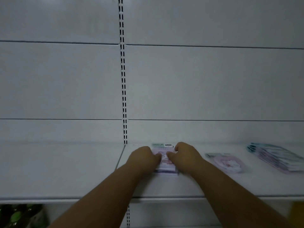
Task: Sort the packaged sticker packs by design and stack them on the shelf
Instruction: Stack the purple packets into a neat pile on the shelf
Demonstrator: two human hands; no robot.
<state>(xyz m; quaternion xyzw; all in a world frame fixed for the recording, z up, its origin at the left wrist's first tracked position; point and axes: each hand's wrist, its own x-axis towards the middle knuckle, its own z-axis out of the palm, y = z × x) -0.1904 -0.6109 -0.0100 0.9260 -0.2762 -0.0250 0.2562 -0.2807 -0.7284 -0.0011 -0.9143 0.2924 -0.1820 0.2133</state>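
We see a neat stack of lilac-and-pink plastic-wrapped sticker packs (pixel 165 162) lying flat on the white metal shelf (pixel 189 185). To its right lies a single pink flower-design pack (pixel 227 162), and farther right a fanned pile of teal-and-lilac packs (pixel 278 157).

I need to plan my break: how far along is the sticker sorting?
Partly done. Both hands, left hand and right hand, square up a purple stack on the shelf. Left: a lone pink pack and a fanned, untidy pile to the right.

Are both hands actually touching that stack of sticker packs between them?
Touching. The head view shows the left hand and right hand pressed against opposite sides of the sticker pack stack, thumbs on top.
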